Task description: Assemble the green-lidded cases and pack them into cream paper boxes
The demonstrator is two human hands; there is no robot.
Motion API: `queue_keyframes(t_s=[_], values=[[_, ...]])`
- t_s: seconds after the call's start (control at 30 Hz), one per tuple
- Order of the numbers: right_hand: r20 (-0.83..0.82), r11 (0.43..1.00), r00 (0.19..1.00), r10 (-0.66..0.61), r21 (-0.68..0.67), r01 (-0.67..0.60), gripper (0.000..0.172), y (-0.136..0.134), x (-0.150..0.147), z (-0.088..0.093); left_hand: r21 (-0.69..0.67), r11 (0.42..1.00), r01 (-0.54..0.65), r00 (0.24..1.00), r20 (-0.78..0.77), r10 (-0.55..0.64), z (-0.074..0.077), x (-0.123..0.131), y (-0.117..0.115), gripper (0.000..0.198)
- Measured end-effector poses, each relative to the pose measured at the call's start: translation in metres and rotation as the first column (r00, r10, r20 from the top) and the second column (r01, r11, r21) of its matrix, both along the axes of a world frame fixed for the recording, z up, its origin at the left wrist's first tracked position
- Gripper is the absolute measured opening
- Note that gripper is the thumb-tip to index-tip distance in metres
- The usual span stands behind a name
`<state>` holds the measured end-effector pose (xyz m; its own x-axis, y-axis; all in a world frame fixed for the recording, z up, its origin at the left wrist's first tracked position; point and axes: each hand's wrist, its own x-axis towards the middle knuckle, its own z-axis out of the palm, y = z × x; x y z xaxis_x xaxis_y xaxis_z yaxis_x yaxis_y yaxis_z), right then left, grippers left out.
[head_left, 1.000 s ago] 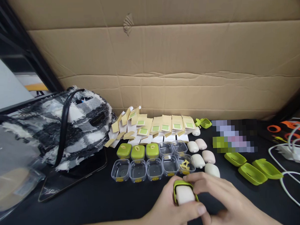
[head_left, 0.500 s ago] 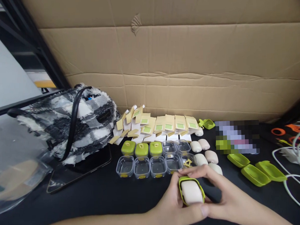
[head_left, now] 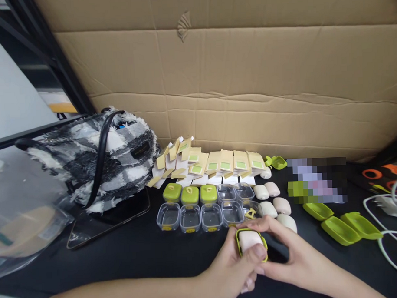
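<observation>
Both hands hold a white rounded case [head_left: 248, 238], which looks like an earbud case, seated in a green silicone cover [head_left: 265, 246] whose rim shows around it. My left hand [head_left: 230, 265] wraps it from the left, its thumb pressing across the white face. From the right, my right hand [head_left: 285, 246] grips the cover with its fingers over the top and its thumb below. Just beyond the hands stand clear plastic boxes [head_left: 190, 219] in two rows. Several more white cases [head_left: 266, 209] lie beyond my right hand.
Three green-covered cases [head_left: 189, 194] sit in back-row boxes. Behind them lean folded cardboard packs [head_left: 226, 162]. Green covers [head_left: 340, 231] lie open at right, near white cables [head_left: 393, 255]. A shaggy checkered bag [head_left: 120, 147] and dark tablet [head_left: 106, 224] are at left; cardboard [head_left: 235, 69] rises behind.
My left thumb has moved up from below the cover onto the white case's face. The case and cover are tilted slightly differently and sit a little higher in view.
</observation>
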<state>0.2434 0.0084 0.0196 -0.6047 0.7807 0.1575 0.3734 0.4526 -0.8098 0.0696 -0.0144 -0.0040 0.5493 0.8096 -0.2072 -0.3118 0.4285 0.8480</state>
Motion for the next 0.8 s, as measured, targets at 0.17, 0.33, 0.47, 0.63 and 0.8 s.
queue_keyframes(t_s=[0.17, 0.33, 0.47, 0.63, 0.8], values=[[-0.100, 0.997, 0.995, 0.026, 0.072, -0.019, 0.030, -0.003, 0.001, 0.005, -0.148, 0.989, 0.025, 0.991, 0.137, -0.004, 0.008, -0.002, 0.004, 0.065], [-0.052, 0.986, 0.998, 0.034, 0.166, -0.025, 0.034, -0.006, 0.001, 0.007, -0.147, 0.988, 0.052, 0.984, 0.176, -0.025, 0.013, -0.004, 0.006, 0.055], [-0.068, 0.998, 0.997, 0.028, 0.054, -0.025, 0.029, -0.007, 0.002, 0.009, -0.176, 0.982, 0.070, 0.989, 0.144, -0.045, 0.013, -0.006, 0.006, 0.056], [-0.026, 0.993, 0.997, 0.069, 0.094, -0.067, 0.029, -0.007, 0.003, 0.013, -0.155, 0.980, 0.127, 0.978, 0.185, -0.097, -0.003, -0.002, 0.007, 0.057], [0.032, 0.987, 0.989, 0.145, 0.064, -0.147, 0.049, -0.012, 0.006, 0.015, -0.106, 0.968, 0.227, 0.948, 0.250, -0.195, -0.013, 0.005, 0.011, 0.064]])
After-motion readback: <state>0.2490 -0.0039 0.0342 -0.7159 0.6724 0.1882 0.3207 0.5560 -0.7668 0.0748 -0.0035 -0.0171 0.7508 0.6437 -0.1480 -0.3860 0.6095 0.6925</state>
